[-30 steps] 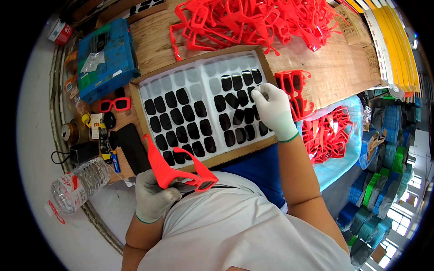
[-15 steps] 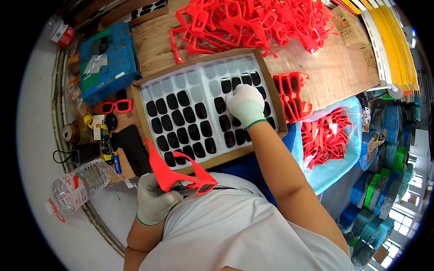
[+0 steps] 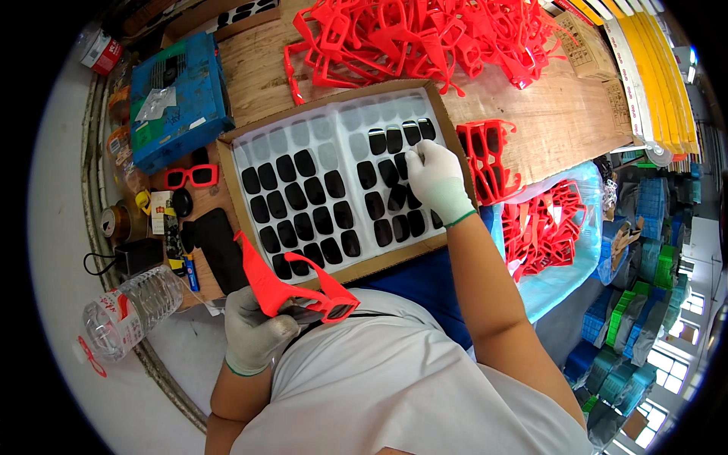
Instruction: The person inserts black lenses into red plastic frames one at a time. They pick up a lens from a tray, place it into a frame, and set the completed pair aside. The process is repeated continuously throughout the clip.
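Observation:
My left hand (image 3: 254, 334), in a pale glove, is closed on a pair of red sunglasses (image 3: 271, 292), held low in front of my shirt. Their arms point upward, and a dark lens shows in the rim farther from my hand. Over the right half of a cardboard box (image 3: 345, 282) is my gloved right hand (image 3: 440, 182), fingers curled together among the lenses. Rows of dark lenses (image 3: 296, 195) lie on a white sheet in this box. A dark lens (image 3: 401, 164) lies right beside my right fingertips; whatever they pinch is hidden.
Red frames are heaped (image 3: 425, 42) at the far side. More red glasses (image 3: 487, 163) stand right of the box, above a blue-lined container (image 3: 565, 277) of red frames. At left are a blue box (image 3: 182, 106), a black phone (image 3: 218, 250) and a plastic bottle (image 3: 133, 315).
My right hand has moved right across the lenses, uncovering several in the middle rows. My left hand still holds the sunglasses in nearly the same place.

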Action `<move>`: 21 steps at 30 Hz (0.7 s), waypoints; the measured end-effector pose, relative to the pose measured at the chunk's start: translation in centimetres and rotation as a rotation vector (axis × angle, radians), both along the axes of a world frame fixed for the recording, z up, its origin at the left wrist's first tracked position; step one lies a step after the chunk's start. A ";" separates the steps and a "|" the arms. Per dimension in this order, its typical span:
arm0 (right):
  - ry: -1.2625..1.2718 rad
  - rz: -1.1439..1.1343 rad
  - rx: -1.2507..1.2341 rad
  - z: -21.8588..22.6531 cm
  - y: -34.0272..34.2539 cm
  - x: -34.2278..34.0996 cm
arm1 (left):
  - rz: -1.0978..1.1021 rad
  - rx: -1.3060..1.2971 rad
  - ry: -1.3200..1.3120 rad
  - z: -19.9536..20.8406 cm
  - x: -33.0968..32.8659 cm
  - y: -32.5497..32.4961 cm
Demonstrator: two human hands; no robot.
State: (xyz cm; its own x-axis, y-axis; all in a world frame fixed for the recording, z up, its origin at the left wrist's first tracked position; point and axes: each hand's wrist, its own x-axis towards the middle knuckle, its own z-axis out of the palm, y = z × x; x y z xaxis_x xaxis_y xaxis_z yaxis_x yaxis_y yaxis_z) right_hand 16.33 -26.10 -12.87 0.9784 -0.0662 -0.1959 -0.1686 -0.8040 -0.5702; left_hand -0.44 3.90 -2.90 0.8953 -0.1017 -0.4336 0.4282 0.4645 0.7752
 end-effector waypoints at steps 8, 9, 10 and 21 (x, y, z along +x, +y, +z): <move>0.095 -0.157 0.694 6.3 -3.5 -3.4 | 0.021 0.027 -0.019 0.1 -0.1 0.0; 0.113 -0.165 0.750 7.9 -4.1 -4.1 | 0.018 0.019 -0.032 -0.1 -0.1 0.3; 0.129 -0.178 0.807 9.2 -4.8 -4.9 | 0.010 0.009 -0.044 -0.3 -0.2 0.5; -0.185 -0.277 1.013 15.1 -13.8 -13.5 | -0.056 -0.023 -0.258 -1.4 0.6 -1.0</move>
